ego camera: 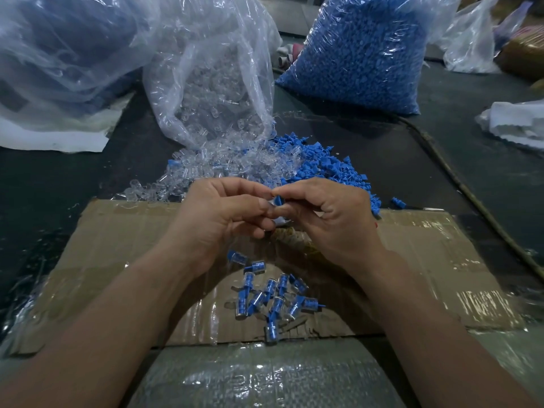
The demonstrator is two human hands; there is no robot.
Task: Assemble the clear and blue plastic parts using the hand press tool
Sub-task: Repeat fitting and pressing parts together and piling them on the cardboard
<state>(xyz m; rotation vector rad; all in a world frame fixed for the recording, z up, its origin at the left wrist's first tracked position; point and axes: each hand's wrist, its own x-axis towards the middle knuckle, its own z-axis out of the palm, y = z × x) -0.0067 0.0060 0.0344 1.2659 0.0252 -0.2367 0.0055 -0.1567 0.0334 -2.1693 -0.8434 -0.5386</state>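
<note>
Right hand [329, 219] pinches blue part [278, 199] at frame centre, fingertips touching left hand [223, 213], which pinches what looks like clear part [275, 207], mostly hidden. Blue part's long axis tilts down-left toward left hand. Finished pieces [276, 298] lie below on cardboard [117, 245]. Press tool unseen.

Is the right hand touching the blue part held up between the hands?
Touching. In the head view the right hand pinches the blue part between thumb and forefinger, no gap.
</note>
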